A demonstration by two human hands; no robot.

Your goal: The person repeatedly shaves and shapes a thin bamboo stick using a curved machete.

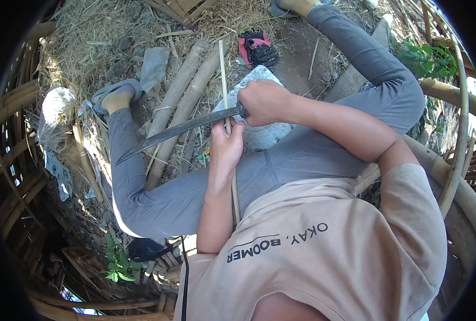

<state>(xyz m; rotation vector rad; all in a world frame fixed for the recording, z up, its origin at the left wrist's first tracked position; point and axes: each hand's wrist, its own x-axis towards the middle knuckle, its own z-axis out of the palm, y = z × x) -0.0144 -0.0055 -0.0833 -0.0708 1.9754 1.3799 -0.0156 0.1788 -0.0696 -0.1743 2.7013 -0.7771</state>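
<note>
Right hand [264, 101] grips a long knife [176, 131] across the thin bamboo strip [224, 80] clasped by the left hand [226, 147].

The knife [179, 130] handle is hidden inside the right hand [263, 101] grip.

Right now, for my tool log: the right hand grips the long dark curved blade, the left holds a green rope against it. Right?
No rope: the head view shows the left hand holding a thin pale bamboo strip against the long dark curved blade, which the right hand grips.
</note>
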